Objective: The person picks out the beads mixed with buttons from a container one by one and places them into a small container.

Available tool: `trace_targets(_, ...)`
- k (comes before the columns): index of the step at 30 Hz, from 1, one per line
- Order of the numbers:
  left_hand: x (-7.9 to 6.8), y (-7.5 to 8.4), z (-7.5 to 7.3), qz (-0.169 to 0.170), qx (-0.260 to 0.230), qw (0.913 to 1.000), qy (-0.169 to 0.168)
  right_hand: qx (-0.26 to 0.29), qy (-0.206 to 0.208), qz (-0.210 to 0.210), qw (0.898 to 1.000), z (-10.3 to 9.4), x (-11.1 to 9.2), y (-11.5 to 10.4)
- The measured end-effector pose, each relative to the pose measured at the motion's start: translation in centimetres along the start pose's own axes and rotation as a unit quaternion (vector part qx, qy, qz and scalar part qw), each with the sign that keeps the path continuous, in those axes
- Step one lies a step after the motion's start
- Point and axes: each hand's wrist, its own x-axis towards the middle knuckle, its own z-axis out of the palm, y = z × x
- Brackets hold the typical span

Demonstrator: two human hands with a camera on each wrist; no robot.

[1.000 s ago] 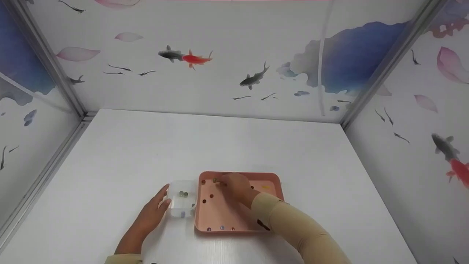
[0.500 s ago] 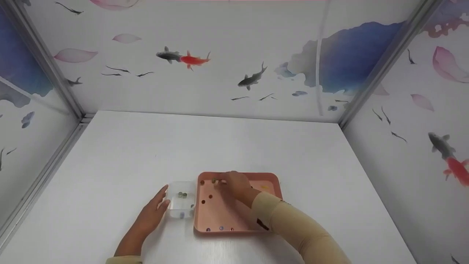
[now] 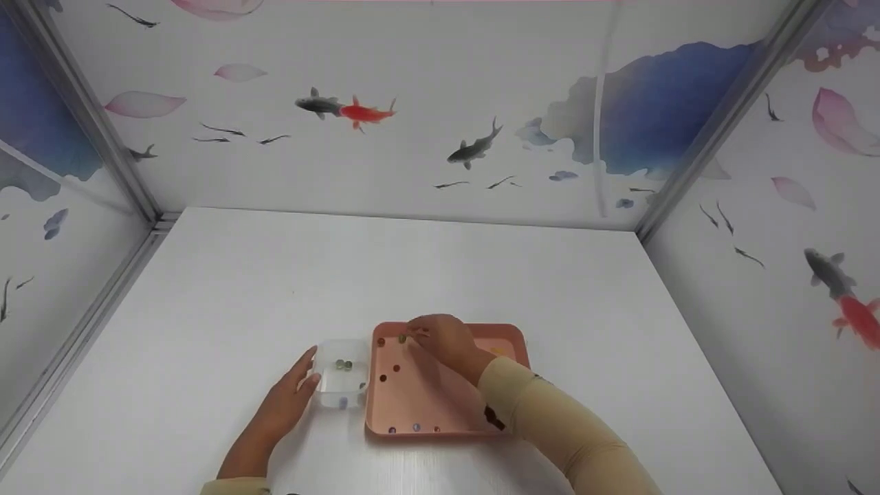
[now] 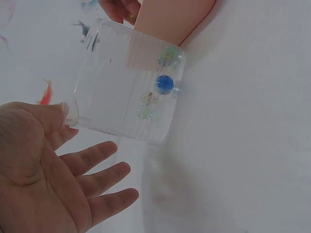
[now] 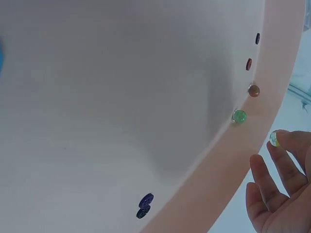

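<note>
My right hand (image 3: 443, 340) is over the far rim of the pink tray (image 3: 440, 399). In the right wrist view it pinches a clear marble (image 5: 275, 139) with a yellow-green tint between thumb and fingertip. Inside the tray near that hand lie a green marble (image 5: 239, 116) and a brown marble (image 5: 254, 91). My left hand (image 3: 283, 400) stands at the left side of a clear plastic box (image 4: 112, 82). Its thumb touches a corner of the box; the other fingers are extended. The box holds several marbles, among them a blue marble (image 4: 164, 84).
Dark flat round pieces (image 5: 145, 205) lie on the tray floor. More small beads, such as a blue one (image 3: 416, 427), line the near rim. Box and tray stand side by side on a white table (image 3: 289, 275) with printed panels (image 3: 412, 55) around it.
My right hand has risen slightly and drawn back from the green marble, now with a clear marble between its fingertips. The left hand and box have stayed in place.
</note>
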Motion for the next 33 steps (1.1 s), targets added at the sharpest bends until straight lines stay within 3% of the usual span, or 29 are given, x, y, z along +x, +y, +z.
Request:
trace_targets(13, 0.0, 0.1, 0.0, -0.002, -0.007, 1.0, -0.005, 0.065, -0.002, 0.034, 0.997, -0.8, -0.2, -0.1)
trace_targets(20, -0.1, 0.0, -0.1, 0.005, -0.011, 0.9999, -0.008, 0.11, 0.004, 0.015, 0.994, -1.2, -0.4, -0.7)
trace_targets(24, -0.1, -0.1, -0.2, 0.004, -0.009, 0.9999, -0.011, 0.132, 0.0, 0.031, 0.991, -1.2, -0.3, -0.9)
trace_targets(33, 0.0, -0.1, -0.2, 0.004, -0.005, 0.9999, -0.013, 0.144, 0.01, 0.011, 0.989, -1.4, -0.3, -1.5)
